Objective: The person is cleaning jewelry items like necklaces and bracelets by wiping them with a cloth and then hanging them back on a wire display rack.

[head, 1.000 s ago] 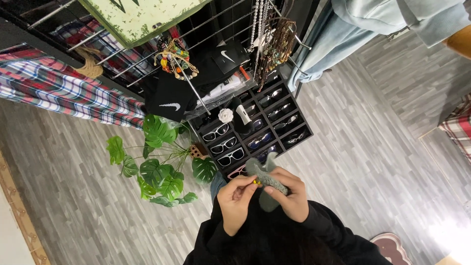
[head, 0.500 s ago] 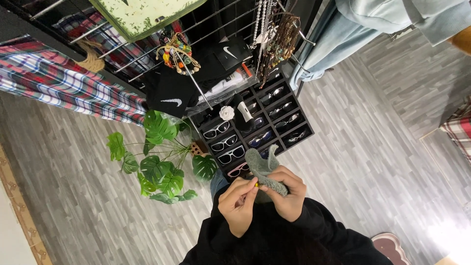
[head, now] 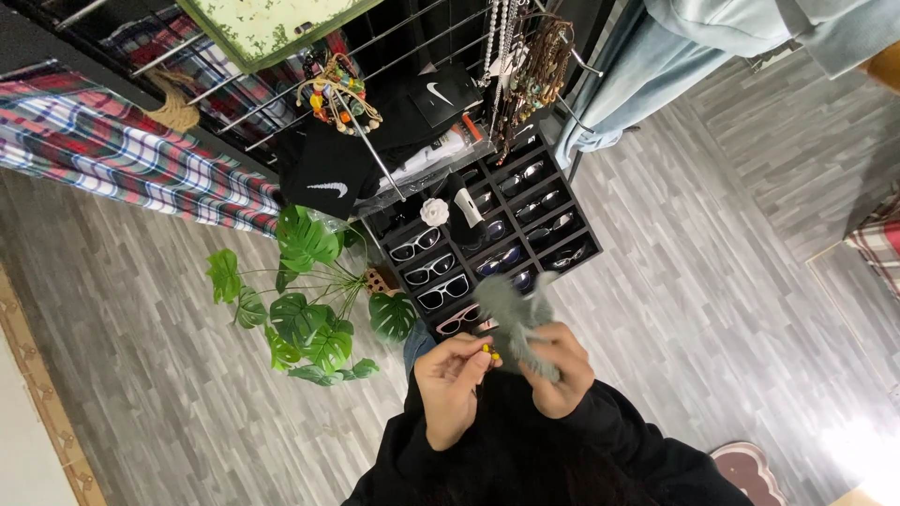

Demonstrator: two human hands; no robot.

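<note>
Hands are working close together, low in the view, just in front of the dark sleeves. The left hand [head: 453, 386] is pinching something tiny between fingertips with yellow nails — it is too small to tell what it is. The right hand [head: 560, 375] is closing around a soft grey cloth [head: 514, 314], squeezing the lower part while the upper part is sticking up past the knuckles. The two hands are almost touching, and the cloth is sitting between them, a bit more on the right side.

Just beyond the hands, a black rack [head: 487, 234] is holding rows of sunglasses [head: 441, 292]. To the left of the left hand, a green plant [head: 305, 309] is spreading its big leaves over the grey floor [head: 712, 309]. Farther off, beads [head: 530, 75] are hanging from a wire grid.

To do this bit well, I think the right hand should be keeping a firm but gentle squeeze, so the cloth is not slipping. The left hand should be moving slowly — a tiny thing drops easily.
</note>
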